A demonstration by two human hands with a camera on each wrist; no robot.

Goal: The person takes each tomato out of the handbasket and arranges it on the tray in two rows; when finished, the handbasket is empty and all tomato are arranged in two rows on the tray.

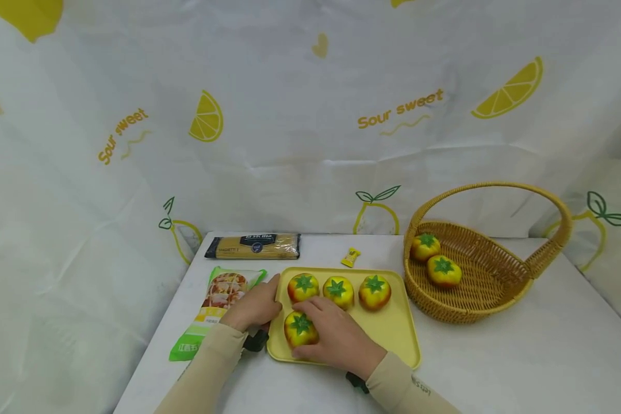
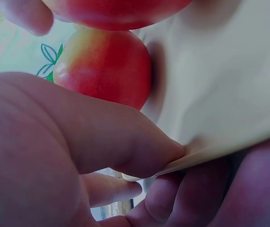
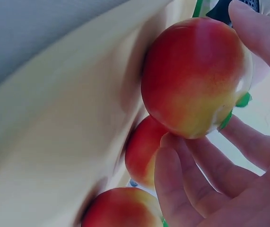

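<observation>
A pale yellow tray [image 1: 393, 336] bears several yellow-red persimmons with green star-shaped tops. Three stand along its far side: a left persimmon [image 1: 303, 286], a middle persimmon [image 1: 338, 291] and a right persimmon [image 1: 375, 292]. My left hand [image 1: 253, 305] pinches the tray's left rim, thumb on the inside and fingers beneath, as the left wrist view shows. At the tray's near left, my right hand [image 1: 336, 336] holds another persimmon [image 3: 194, 78], thumb on one side and fingertips on the other. The right wrist view has this fruit close against the tray floor.
To the right stands a wicker basket [image 1: 489, 307] with a tall handle, holding two persimmons [image 1: 425, 247]. A green-and-white food bag [image 1: 191, 333] lies left of the tray. Behind are a spaghetti pack [image 1: 256, 247] and a small yellow wrapped candy [image 1: 350, 257]. A lemon-print cloth [image 1: 300, 132] hangs behind the table.
</observation>
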